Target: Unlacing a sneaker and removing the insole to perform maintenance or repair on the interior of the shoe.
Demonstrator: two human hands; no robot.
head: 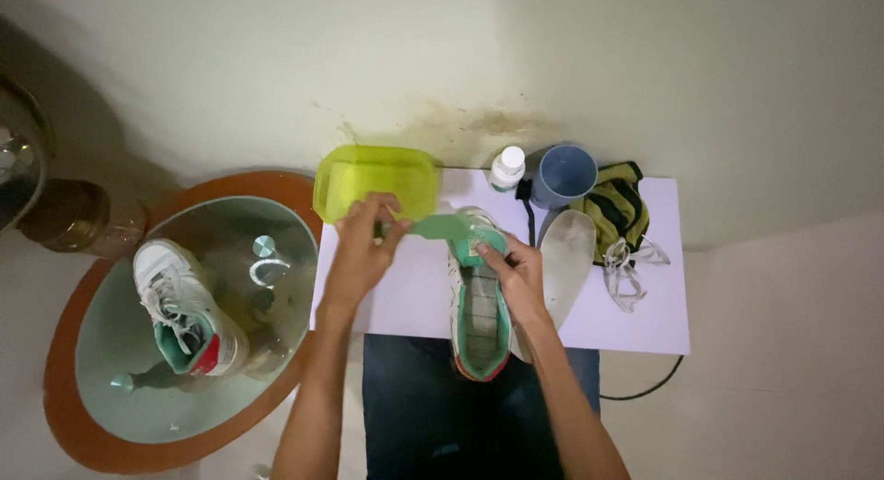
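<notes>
A: How many shoes?
B: 2. 1 white shoe (189, 319) on the round glass tabletop (92, 415); 1 sole-up shoe (481, 323) on the white board (635, 323), right hand (512, 270) grip pressed on its toe.
A: Smaller things?
B: 1 yellow tub (373, 178), 1 insole (566, 254), 1 blue cup (564, 174), 1 bottle (506, 167). Left hand (361, 250) grip pinches 1 green brush (442, 227) just beside the toe.

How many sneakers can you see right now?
2. One sneaker lies sole-up on the white board, steadied by the right hand. The other sneaker stands on the round glass table at left. More may be out of view.
</notes>
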